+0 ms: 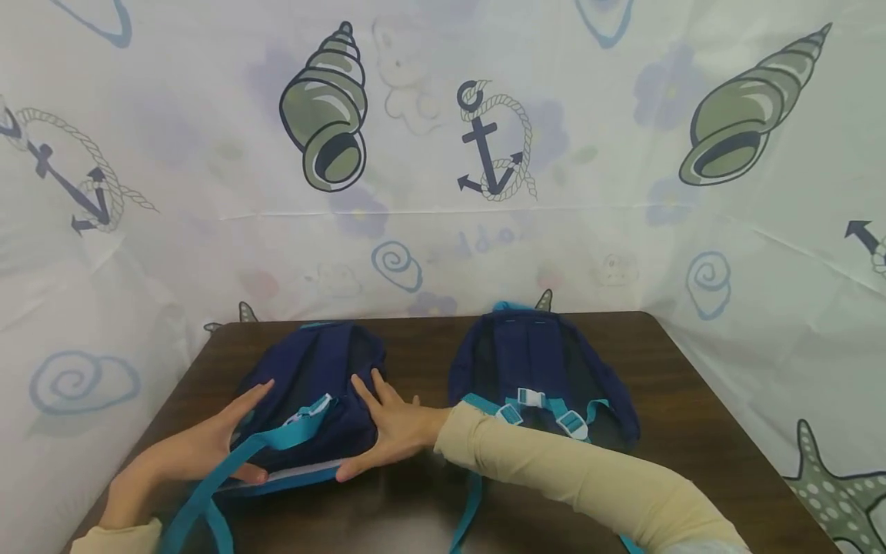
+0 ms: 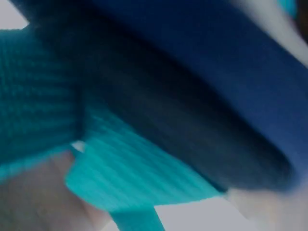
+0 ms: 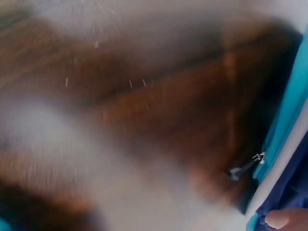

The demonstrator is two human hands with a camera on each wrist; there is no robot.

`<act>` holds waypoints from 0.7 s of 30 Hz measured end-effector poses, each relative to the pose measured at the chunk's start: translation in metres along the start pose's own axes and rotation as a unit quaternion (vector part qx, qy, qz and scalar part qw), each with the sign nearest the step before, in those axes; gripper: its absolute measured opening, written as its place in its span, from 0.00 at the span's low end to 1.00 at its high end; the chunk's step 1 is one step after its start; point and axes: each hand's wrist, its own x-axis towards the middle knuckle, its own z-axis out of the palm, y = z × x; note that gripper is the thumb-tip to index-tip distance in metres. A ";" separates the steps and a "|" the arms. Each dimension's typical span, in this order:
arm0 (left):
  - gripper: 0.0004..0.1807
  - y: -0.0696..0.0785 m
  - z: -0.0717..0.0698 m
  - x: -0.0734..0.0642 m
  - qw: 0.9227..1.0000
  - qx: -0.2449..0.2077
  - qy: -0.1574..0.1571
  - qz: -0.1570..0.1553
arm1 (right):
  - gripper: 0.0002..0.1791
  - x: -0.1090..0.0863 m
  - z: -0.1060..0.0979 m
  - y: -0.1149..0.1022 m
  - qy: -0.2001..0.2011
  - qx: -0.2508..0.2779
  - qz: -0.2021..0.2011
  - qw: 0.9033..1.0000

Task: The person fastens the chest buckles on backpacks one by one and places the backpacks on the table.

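A navy backpack (image 1: 304, 400) lies on the left half of the table, its strap side up, with a turquoise strap (image 1: 259, 445) trailing toward the near left. Against its left side rests my left hand (image 1: 201, 446), fingers spread and thumb at the bottom edge. My right hand (image 1: 394, 427) presses on the right side with extended, spread fingers, its thumb by the light bottom trim. In the left wrist view, navy cloth and a turquoise strap (image 2: 134, 163) fill the picture. The right wrist view catches a fingertip (image 3: 284, 219) on the backpack beside a zipper pull (image 3: 245, 167).
A second navy backpack (image 1: 533, 362) lies at the right, with turquoise straps and white buckles (image 1: 573, 425); my right forearm crosses over its near end. Both sit on a dark brown wooden table (image 1: 706, 454). Printed white cloth (image 1: 443, 254) hangs behind and at both sides.
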 end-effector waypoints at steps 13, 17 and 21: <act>0.81 -0.013 -0.003 0.007 0.991 0.103 -0.064 -0.054 | 0.71 0.017 0.025 -0.001 0.007 -0.124 -0.009 0.992; 0.81 -0.008 -0.002 0.012 0.986 0.125 -0.071 -0.089 | 0.72 0.020 0.024 0.000 0.014 -0.160 -0.003 0.987; 0.81 -0.004 -0.002 0.016 0.982 0.131 -0.077 -0.116 | 0.72 0.020 0.023 0.001 0.016 -0.176 0.000 0.984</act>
